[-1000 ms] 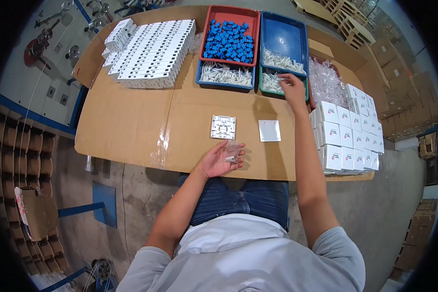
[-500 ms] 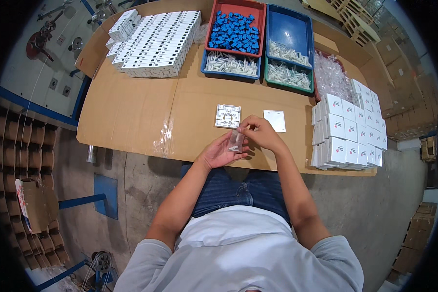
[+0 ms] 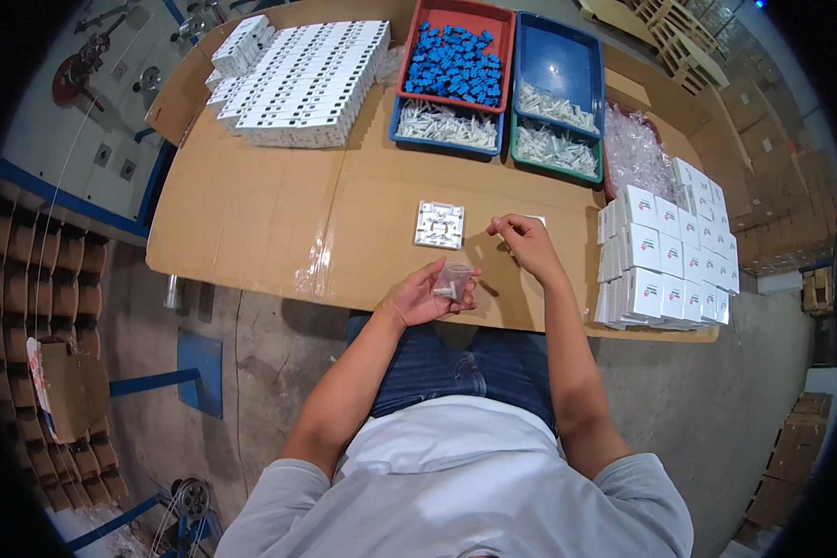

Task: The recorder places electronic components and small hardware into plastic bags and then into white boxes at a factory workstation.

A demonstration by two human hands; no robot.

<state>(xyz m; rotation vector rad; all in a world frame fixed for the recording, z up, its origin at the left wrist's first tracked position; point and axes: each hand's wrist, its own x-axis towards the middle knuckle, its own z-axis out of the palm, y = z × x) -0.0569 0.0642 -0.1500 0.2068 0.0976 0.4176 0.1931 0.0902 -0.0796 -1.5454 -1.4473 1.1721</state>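
Note:
A small clear plastic bag (image 3: 453,277) with a few little white pieces at its bottom rests in my left hand (image 3: 417,299), whose fingers curl round it near the table's front edge. My right hand (image 3: 532,251) hovers to the right, apart from the bag, thumb and fingertips pinched together. Whether anything tiny is between them I cannot make out. Just beyond the bag lies a white square switch or socket frame (image 3: 440,225), its inner workings facing up. A flat white square plate (image 3: 538,220) is mostly hidden beneath my right hand.
Stacked white boxes stand at the far left (image 3: 307,84) and right (image 3: 660,246). At the back are a red tray (image 3: 507,70) of blue parts, blue (image 3: 558,56) and green (image 3: 567,172) trays of small whitish pieces, and a heap of clear bags (image 3: 634,149). Cardboard (image 3: 242,223) covers the table.
My right hand has left the bag and moved right, over the white plate. The bag stays in my left hand, its upper end now spread wider.

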